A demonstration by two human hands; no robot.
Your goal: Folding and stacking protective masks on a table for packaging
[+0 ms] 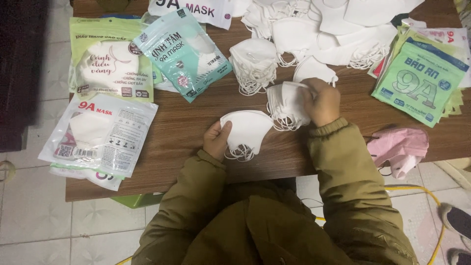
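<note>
Lying flat near the front edge of the brown wooden table (186,127), 1 folded white fabric face mask (247,130) is pinched at its left corner by the left hand (216,140), fingers closed on it. A small stack of folded white masks (287,104) is clamped upright by the curled right hand (321,101), apparently to keep it squared. Both olive-sleeved forearms are angled inward.

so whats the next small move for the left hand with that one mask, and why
Probably carry the single mask in the left hand right, onto the small stack the right hand grips. The mask lies flat and apart from the stack, and both sit close together on the wooden table.
</note>
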